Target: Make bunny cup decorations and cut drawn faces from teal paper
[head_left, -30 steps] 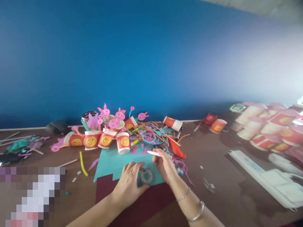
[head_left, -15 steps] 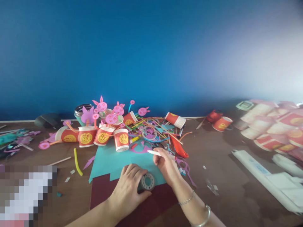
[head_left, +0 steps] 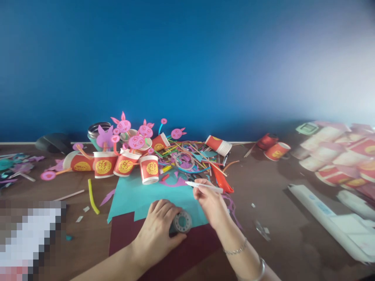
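My left hand (head_left: pixel 158 230) is wrapped round a grey, ring-faced roll (head_left: pixel 183 222) with small holes about its middle; teal shows through the centre. The roll is at the front edge of a teal paper sheet (head_left: pixel 125 199), over a dark maroon sheet (head_left: pixel 123 238). My right hand (head_left: pixel 209 201) pinches a white marker pen (head_left: pixel 205 187), its tip pointing left, above the teal sheet's right side. Past the pen's tip lies a cut purple paper scrap (head_left: pixel 178 182). A red and white paper cup (head_left: pixel 149 169) stands at the sheet's far edge.
More paper cups (head_left: pixel 104 164) with pink animal cutouts stand back left. Beside them spreads a pile of straws, sticks and scraps (head_left: pixel 184 160). An orange-red piece (head_left: pixel 224 178) lies beyond my right hand. At right are a white tool (head_left: pixel 316 212) and heaped cups (head_left: pixel 345 152).
My right hand and the marker pen have shifted slightly right, the pen lying more level. My left hand keeps its hold on the roll. The view has moved a little.
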A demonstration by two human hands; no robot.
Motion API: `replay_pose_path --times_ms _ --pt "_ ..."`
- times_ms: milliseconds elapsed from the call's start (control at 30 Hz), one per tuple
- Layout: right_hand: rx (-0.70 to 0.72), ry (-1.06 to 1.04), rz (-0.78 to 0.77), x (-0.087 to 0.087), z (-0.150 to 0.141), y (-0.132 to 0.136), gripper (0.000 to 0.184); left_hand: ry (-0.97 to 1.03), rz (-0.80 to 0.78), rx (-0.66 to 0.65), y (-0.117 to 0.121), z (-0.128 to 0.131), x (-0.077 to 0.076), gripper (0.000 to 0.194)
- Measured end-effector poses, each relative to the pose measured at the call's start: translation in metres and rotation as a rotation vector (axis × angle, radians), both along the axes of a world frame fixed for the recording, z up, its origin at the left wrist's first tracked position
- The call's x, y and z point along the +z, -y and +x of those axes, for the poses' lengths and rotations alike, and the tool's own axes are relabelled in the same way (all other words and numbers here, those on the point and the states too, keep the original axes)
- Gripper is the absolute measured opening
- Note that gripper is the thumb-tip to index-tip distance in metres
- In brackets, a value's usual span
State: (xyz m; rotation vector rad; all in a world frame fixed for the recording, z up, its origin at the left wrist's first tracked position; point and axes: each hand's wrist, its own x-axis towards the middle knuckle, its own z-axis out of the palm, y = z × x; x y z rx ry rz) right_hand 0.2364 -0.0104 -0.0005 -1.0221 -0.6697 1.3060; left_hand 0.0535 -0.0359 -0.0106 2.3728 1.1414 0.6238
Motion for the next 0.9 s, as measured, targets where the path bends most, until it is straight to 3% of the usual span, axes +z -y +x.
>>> replay_pose_path --times_ms 100,200,400,600,900 --pt "-0.050 0.201 0.038 0.018 0.004 0.011 0.019 0.014 0.030 -0.001 0.000 0.000 -0.002 0.048" --pt "0.084 0.526 0.050 0.033 0.008 0.026 0.015 0.038 0.049 -0.003 0.000 -0.001 -0.003 0.049" --pt "0.324 1.094 0.327 0.033 0.013 0.052 0.007 0.057 -0.001 -0.034 0.000 -0.001 -0.002 0.048" --pt "0.465 1.361 0.606 0.028 0.010 0.058 0.012 0.090 -0.004 -0.024 -0.002 0.000 -0.001 0.044" --pt "0.455 1.396 0.599 0.025 0.009 0.057 0.014 0.097 0.025 -0.002 0.000 0.000 -0.001 0.041"
